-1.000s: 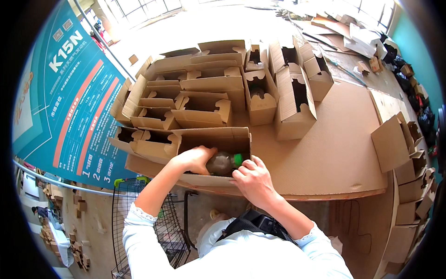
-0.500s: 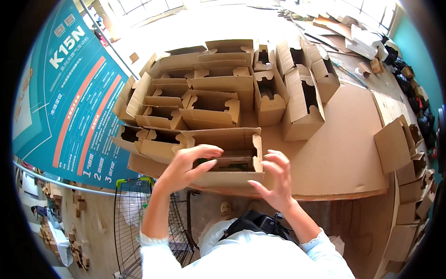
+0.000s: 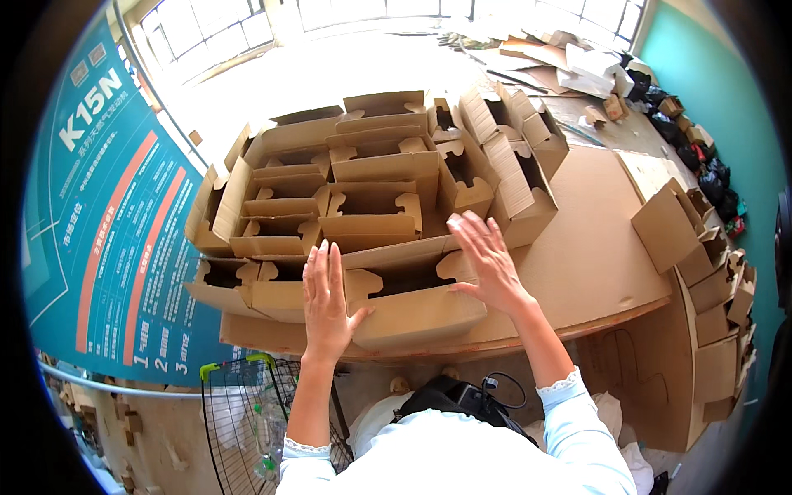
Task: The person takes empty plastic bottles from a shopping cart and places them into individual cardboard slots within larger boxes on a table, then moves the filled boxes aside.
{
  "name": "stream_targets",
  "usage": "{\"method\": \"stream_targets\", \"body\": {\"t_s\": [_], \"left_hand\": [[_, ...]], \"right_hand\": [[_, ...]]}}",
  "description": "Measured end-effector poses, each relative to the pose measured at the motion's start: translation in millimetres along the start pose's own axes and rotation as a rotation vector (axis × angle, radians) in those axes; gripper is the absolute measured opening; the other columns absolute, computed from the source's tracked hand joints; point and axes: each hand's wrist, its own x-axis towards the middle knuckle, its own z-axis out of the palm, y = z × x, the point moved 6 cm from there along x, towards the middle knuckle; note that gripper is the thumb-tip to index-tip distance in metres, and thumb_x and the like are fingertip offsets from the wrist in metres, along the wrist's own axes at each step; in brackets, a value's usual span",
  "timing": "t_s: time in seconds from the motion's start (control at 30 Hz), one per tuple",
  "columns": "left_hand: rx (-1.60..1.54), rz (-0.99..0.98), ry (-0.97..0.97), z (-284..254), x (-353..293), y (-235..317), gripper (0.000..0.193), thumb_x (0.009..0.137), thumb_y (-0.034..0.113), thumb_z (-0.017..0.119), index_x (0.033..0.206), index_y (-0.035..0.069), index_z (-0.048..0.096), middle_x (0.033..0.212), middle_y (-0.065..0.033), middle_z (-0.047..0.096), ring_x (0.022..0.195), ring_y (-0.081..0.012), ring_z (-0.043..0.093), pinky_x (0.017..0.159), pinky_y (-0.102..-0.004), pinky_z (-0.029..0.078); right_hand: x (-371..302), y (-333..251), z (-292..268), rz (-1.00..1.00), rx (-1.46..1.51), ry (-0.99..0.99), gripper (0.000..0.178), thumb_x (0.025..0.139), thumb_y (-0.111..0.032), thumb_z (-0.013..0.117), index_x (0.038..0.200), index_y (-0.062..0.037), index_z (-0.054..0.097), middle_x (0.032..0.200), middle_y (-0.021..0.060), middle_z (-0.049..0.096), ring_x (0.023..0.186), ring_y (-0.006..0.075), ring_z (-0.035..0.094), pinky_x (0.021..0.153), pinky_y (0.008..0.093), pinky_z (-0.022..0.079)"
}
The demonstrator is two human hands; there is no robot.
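Note:
An open-topped brown cardboard box (image 3: 422, 318) lies at the near edge of the table, between my hands. My left hand (image 3: 327, 301) rests flat at its left end, fingers straight and thumb reaching over the box's corner. At the right end my right hand (image 3: 490, 262) has its fingers spread, thumb by the box's notched flap. Neither hand grips anything. Two smaller open boxes (image 3: 278, 300) adjoin on the left. Behind them stands a close block of several open boxes (image 3: 371, 226); the inside of the near box is dark.
The table (image 3: 590, 247) is covered with a cardboard sheet. More boxes (image 3: 716, 375) are stacked at the right. A wire cart (image 3: 247, 412) with plastic bottles stands below on the left, beside a teal banner (image 3: 124, 239). Bags and scrap (image 3: 716, 181) line the far right wall.
My hands have moved from curled over the near box to stretched out at its ends. The box now sits slightly further right, and its front wall shows more. My view has shifted.

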Motion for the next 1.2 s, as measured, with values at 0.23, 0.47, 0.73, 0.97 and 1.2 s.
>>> {"method": "stream_targets", "body": {"t_s": [0.23,0.47,0.73,0.97,1.2], "left_hand": [[-0.254,0.117,-0.475,50,-24,-27,0.08,0.078,0.04,0.076,0.141,0.003,0.045,0.138,-0.0188,0.042,0.133,-0.0361,0.035,0.115,-0.0475,0.029],[-0.205,0.215,-0.648,50,-29,-15,0.113,0.063,0.058,0.081,0.153,0.015,0.027,0.159,-0.0213,0.011,0.147,-0.043,0.006,0.118,-0.0499,0.023],[-0.338,0.193,-0.637,45,-16,-19,0.108,0.058,0.022,0.089,0.149,0.014,0.032,0.157,-0.0234,0.016,0.145,-0.0445,0.014,0.115,-0.0505,0.029],[-0.669,-0.321,-0.185,39,-121,-28,0.082,0.067,0.003,0.083,0.137,-0.001,0.04,0.131,-0.0193,0.05,0.123,-0.0312,0.05,0.106,-0.0422,0.04],[-1.051,-0.626,-0.401,141,-163,-34,0.057,0.073,0.006,0.083,0.118,-0.005,0.051,0.107,-0.0143,0.062,0.095,-0.0223,0.063,0.08,-0.0361,0.055]], "right_hand": [[-23,-8,40,0.038,0.204,-0.26,0.074,0.073,-0.049,0.076,0.125,-0.0009,0.054,0.137,0.018,0.046,0.133,0.0373,0.035,0.114,0.0473,0.026],[-17,-17,53,0.03,0.097,-0.634,0.132,0.053,-0.06,0.086,0.155,-0.0117,0.017,0.159,0.0238,0.009,0.145,0.049,0.0,0.115,0.0632,0.012],[2,-15,58,0.061,0.001,-0.81,0.134,0.05,-0.038,0.086,0.156,-0.0168,0.007,0.16,0.0217,0.006,0.145,0.05,0.006,0.115,0.0595,0.016],[-15,-18,48,0.043,0.012,-0.624,0.128,0.047,-0.039,0.088,0.154,-0.0164,0.021,0.152,0.023,0.025,0.137,0.0486,0.025,0.108,0.0577,0.033],[-25,-10,41,0.002,0.034,-0.576,0.122,0.049,-0.035,0.088,0.152,-0.0138,0.026,0.148,0.0283,0.029,0.133,0.0523,0.029,0.103,0.0609,0.037]]}}
